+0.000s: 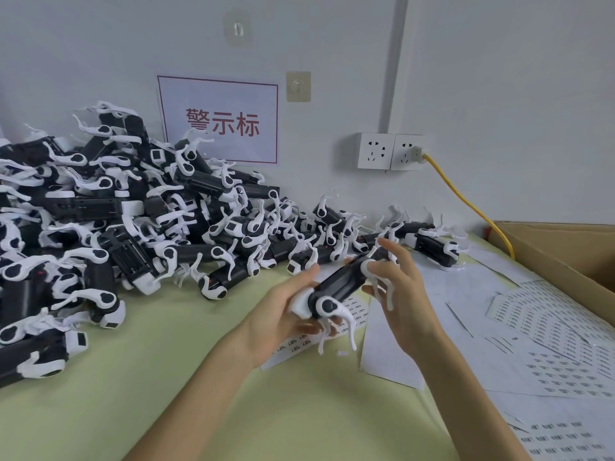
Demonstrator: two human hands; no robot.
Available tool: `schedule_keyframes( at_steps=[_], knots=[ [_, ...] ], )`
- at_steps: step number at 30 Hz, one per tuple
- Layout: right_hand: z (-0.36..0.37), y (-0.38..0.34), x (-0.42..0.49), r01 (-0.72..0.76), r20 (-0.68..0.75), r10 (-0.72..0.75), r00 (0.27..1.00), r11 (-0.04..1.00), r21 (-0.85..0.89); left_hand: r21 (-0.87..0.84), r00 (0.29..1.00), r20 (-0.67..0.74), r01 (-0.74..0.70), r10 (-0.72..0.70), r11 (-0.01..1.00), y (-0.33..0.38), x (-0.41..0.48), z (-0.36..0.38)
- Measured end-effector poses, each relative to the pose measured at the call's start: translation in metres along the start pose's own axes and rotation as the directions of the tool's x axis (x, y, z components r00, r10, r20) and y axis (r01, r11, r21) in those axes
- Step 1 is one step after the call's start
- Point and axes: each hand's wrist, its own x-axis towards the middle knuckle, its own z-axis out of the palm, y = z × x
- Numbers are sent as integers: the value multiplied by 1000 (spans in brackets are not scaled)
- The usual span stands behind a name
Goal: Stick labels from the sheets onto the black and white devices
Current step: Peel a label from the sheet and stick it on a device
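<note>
One black and white device (342,283) is lifted above the table between both hands, its long black body slanting up to the right. My left hand (283,314) cups its near white end from below, fingers curled round it. My right hand (401,294) holds the far end, thumb against a white part and fingers spread behind. A label sheet (357,314) lies on the table right under the device. More label sheets (545,327) are spread to the right. A big pile of the same devices (116,221) covers the table's left and back.
The table has a pale green cover (206,377). An open cardboard box (565,254) stands at the right edge. A yellow cable (466,201) runs from the wall sockets (391,151) down behind the box. A red-lettered sign (219,119) hangs on the wall.
</note>
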Motion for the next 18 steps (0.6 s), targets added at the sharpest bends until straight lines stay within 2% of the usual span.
schedule_keyframes(
  at_steps=[3,4,6,7,8,9,10,11,12,15,18],
  knots=[
    [6,4,-3,25,88,-11,996,987,-159,49,995,55,76,-79,996,-6,1,4],
    [9,6,-4,68,58,-58,997,977,-201,29,996,54,75,-76,997,-7,2,5],
    [9,8,-3,222,-85,-257,963,929,-297,-10,998,-7,56,-56,998,-8,3,6],
    [6,6,-2,287,-139,-339,930,910,-300,-31,998,-46,42,-44,999,-8,4,5],
    [1,4,1,326,-165,-365,916,919,-223,-57,996,-82,25,-30,998,-9,6,5],
    [-3,-1,0,308,-151,-314,937,949,-62,-91,994,-112,6,-16,996,-11,8,4],
    [-6,-4,1,232,-88,-223,971,967,106,-129,990,-140,-16,-2,992,-12,9,2],
    [-6,-7,0,136,-9,-137,990,968,209,-167,987,-163,-38,11,985,-13,10,1],
    [-6,-9,0,58,78,-77,994,974,219,-187,984,-173,-64,31,980,-14,12,0],
    [3,-3,-5,8,251,-20,968,999,47,-187,980,-185,-106,71,977,-16,13,2],
    [13,4,-9,95,243,-59,968,986,-139,-126,978,-180,-129,105,984,-19,13,5]
  ],
)
